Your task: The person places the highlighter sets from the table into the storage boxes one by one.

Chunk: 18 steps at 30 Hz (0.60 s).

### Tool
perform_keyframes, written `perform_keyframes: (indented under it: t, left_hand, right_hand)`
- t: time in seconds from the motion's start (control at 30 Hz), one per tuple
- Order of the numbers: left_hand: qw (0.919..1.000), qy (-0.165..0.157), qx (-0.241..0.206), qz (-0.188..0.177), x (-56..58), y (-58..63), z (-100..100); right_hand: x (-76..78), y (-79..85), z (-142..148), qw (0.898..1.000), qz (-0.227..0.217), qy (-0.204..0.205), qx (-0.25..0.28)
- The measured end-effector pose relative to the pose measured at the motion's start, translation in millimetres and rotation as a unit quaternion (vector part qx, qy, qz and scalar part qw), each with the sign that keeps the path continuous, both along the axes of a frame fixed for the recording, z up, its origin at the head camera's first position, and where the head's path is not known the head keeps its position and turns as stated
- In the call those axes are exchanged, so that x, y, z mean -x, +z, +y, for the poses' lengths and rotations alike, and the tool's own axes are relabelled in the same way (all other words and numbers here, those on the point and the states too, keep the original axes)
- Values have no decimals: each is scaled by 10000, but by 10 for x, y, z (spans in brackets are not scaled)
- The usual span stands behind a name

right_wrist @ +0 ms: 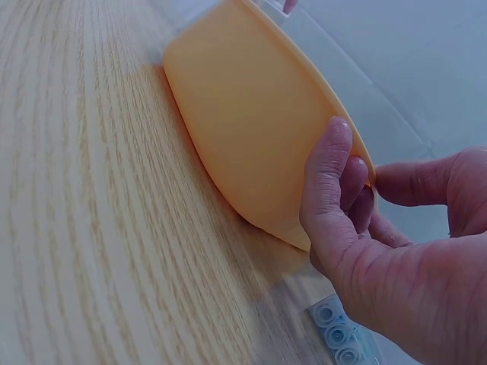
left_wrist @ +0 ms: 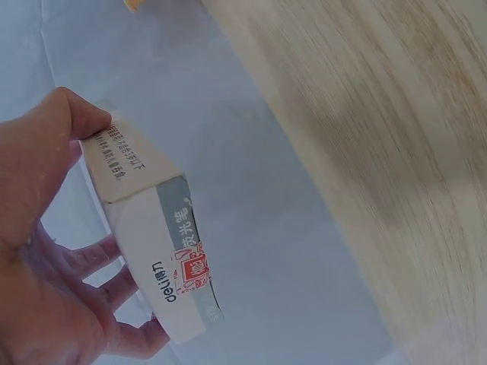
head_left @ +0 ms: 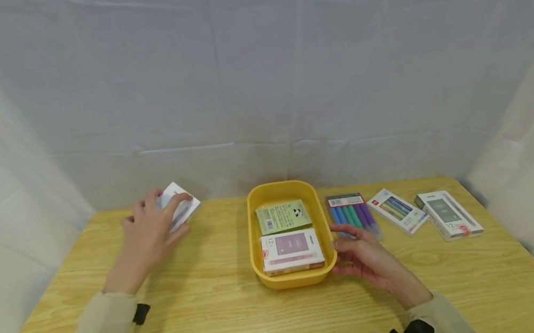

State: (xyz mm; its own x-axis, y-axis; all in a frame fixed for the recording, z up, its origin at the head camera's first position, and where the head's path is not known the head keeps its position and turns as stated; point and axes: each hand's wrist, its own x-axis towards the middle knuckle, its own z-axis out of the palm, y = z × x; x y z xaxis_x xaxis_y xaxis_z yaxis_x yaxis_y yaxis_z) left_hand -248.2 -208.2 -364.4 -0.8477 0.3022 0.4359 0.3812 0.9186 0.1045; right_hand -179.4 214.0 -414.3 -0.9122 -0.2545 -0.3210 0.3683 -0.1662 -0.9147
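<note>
My left hand [head_left: 149, 228] grips a white highlighter box [head_left: 181, 209] by its edges, at the left side of the table. In the left wrist view, the box [left_wrist: 156, 243] shows a grey band and a red printed seal, with the thumb on one end and fingers along the far side. A yellow plastic basket [head_left: 294, 280] stands at the middle of the table. My right hand [head_left: 367, 258] pinches its right rim, fingers against the outer wall [right_wrist: 236, 114]. Inside the basket lie a green box with a panda [head_left: 283, 217] and a white-and-purple box [head_left: 293, 251].
Right of the basket lie a clear pack of blue, green and purple pens [head_left: 353, 212], a white pen box [head_left: 398, 211] and a white-and-grey box [head_left: 449, 214]. A pale sheet [head_left: 259, 81] hangs behind the wooden table [head_left: 214, 321] and along both sides.
</note>
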Motion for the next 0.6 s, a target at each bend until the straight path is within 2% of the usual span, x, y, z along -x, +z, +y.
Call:
perform_keyframes:
  t: [0.27,0.6]
  left_hand:
    - [9999,-90,53,-49,-33,21,116]
    - [9996,-272,43,-88,-9,4,227]
  right_hand:
    - [-5,-6,6,10000,9,32,3]
    - [-3,-3,6,10000,21,44,12]
